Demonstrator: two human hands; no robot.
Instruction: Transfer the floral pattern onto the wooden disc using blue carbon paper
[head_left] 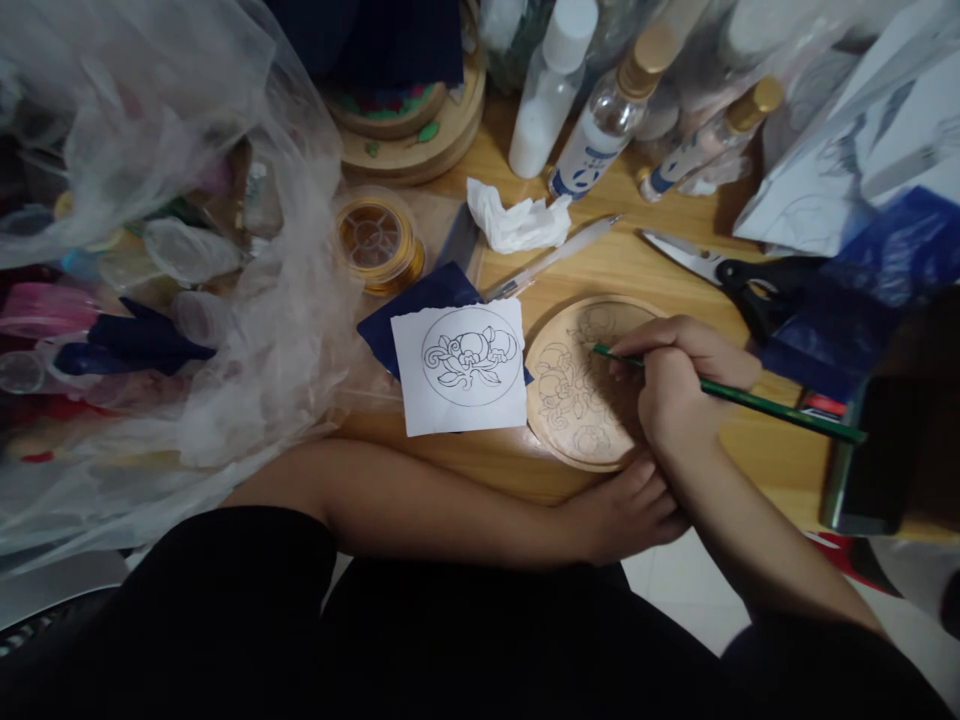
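Just past the right fingers [664,335], pinching the pencil [776,407], ideally stroking lightly across the disc [576,390]; leaving left fingers [651,497] unclear in grip.

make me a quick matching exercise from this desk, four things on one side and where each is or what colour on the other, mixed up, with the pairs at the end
Things:
1. green pencil
2. white paper with a line drawing
3. round wooden board
4. scissors

Places and colours:
A. lying over a dark blue piece
B. black handles
C. beneath the pencil's tip
D. held in the right hand

Pairs: 1-D, 2-A, 3-C, 4-B
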